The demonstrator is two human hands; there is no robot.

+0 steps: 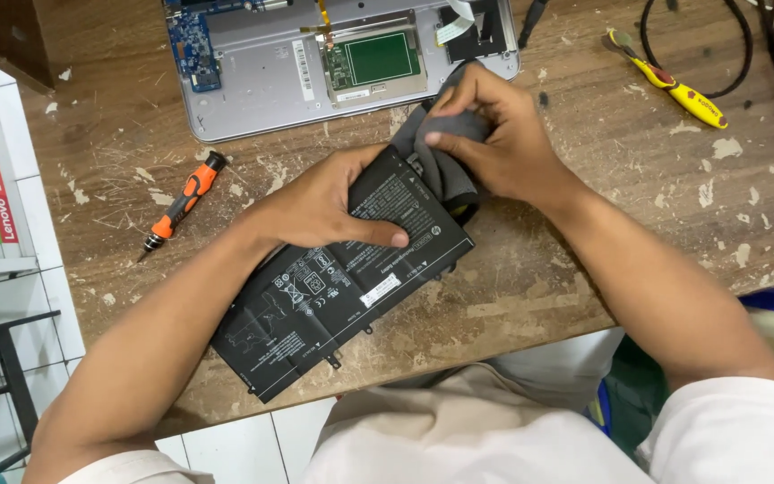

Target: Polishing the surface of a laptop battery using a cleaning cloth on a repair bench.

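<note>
A flat black laptop battery (pixel 315 305) lies slanted on the worn wooden table (pixel 584 206), near its front edge. My left hand (pixel 315 206) presses down on the battery's upper half, thumb stretched along its face. My right hand (pixel 503 134) grips a dark grey cloth (pixel 445 170) bunched at the battery's upper right corner, where the cloth touches the battery. Just beyond both hands, an opened silver laptop base (pixel 262 81) shows a blue circuit board and a green-backed touchpad.
An orange and black screwdriver (pixel 183 202) lies left of my left hand. A yellow-handled tool (pixel 674 85) and black cables (pixel 745 45) lie at the far right. White tiled floor and a black metal rack (pixel 6 376) show at the left.
</note>
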